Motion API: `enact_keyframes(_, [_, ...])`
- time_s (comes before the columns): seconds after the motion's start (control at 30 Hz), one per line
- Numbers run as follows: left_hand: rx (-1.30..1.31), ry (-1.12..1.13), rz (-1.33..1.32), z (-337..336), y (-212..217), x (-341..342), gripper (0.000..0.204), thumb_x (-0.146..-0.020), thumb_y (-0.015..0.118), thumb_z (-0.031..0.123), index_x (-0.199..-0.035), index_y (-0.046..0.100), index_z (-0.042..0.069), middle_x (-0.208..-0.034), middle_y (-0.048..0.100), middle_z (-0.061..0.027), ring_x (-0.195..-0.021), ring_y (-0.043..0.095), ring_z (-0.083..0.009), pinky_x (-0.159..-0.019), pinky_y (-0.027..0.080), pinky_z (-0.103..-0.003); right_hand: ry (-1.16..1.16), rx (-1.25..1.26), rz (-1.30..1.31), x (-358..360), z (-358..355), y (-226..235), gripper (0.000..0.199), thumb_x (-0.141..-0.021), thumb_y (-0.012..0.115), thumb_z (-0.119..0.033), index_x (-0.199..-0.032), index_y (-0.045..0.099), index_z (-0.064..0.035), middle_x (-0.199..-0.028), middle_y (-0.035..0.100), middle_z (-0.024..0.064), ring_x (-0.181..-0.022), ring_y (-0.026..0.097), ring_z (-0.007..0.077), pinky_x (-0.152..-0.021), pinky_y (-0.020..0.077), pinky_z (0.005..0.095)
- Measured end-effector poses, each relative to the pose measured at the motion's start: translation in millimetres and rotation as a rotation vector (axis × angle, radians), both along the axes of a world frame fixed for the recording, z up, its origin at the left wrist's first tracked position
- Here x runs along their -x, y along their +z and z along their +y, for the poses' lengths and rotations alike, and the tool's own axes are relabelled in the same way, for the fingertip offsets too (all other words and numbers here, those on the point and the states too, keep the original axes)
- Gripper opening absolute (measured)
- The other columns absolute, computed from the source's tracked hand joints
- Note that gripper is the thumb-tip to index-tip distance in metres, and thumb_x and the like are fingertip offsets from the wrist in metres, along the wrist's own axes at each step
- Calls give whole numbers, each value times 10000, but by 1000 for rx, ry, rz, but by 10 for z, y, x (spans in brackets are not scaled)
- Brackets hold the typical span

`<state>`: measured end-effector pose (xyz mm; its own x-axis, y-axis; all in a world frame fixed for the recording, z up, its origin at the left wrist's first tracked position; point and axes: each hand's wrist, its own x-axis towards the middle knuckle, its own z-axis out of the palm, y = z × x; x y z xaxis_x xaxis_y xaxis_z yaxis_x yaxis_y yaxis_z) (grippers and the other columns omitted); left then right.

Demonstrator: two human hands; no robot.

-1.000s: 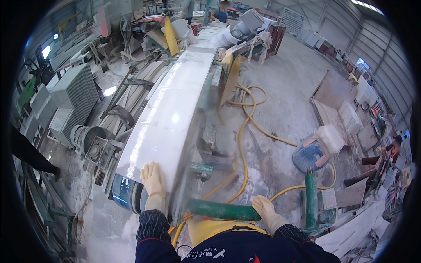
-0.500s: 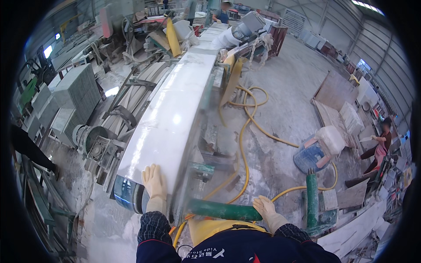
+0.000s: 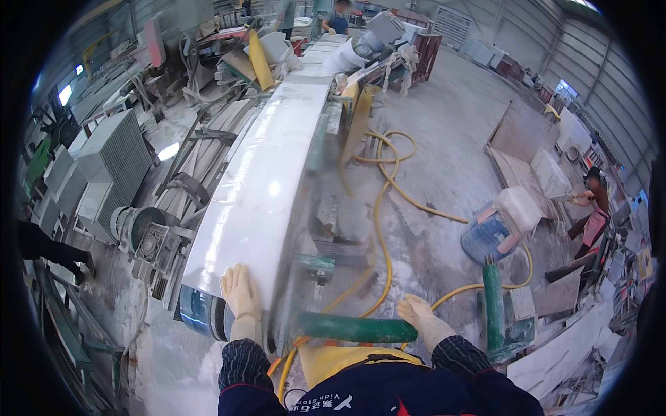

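Observation:
My left hand point(image 3: 241, 290), in a cream work glove, lies flat with fingers stretched on the near end of a long, glossy white stone slab point(image 3: 267, 159). The slab lies along a conveyor whose blue belt point(image 3: 198, 310) curves round the roller below my left hand. On the right, my gloved right hand point(image 3: 417, 313) is beside the end of a green pipe point(image 3: 357, 328), its fingers loosely bent and nothing visible in them. Whether it touches the pipe is hard to tell.
A yellow hose point(image 3: 383, 229) winds over the floor, right of the conveyor. A blue barrel point(image 3: 485, 236) and a green post point(image 3: 493, 305) stand further right. A motor point(image 3: 142, 232) sits left of the conveyor. Other people are at the far end point(image 3: 336, 21) and right point(image 3: 595, 211).
The whole view has shifted slightly. My left hand stays on the slab's near end. My right hand has lifted slightly from the green pipe's end.

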<state>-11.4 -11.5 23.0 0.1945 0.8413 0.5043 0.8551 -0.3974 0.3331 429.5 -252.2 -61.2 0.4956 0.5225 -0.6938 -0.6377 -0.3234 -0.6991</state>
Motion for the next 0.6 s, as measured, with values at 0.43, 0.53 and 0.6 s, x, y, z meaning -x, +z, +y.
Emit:
enact_keyframes(0.43, [-27, -51, 71, -58, -157, 128, 389, -1004, 469, 213, -1250, 595, -61, -1282, 598, -262, -1243, 492, -431, -1098, 316, -508, -74, -212, 86, 67, -165, -844, 273, -994, 569, -118, -1255, 587, -38, -1141, 676, 225, -1003, 687, 343, -808, 575, 423])
enact_keyframes(0.53, [4, -29, 80, -85, -164, 149, 389, -1003, 468, 209, -1250, 597, -61, -1279, 602, -264, -1242, 496, -432, -1103, 310, -506, -110, -241, 142, 114, -110, -778, 279, -996, 564, -106, -1266, 579, -38, -1137, 680, 222, -981, 696, 334, -779, 577, 407])
enact_keyframes(0.6, [-8, -36, 84, -76, -176, 163, 390, -1003, 467, 210, -1250, 602, -61, -1285, 603, -264, -1250, 495, -429, -1111, 305, -505, -101, -152, 38, 147, -128, -681, 288, -991, 567, -92, -1273, 572, -34, -1139, 680, 224, -977, 698, 331, -798, 577, 409])
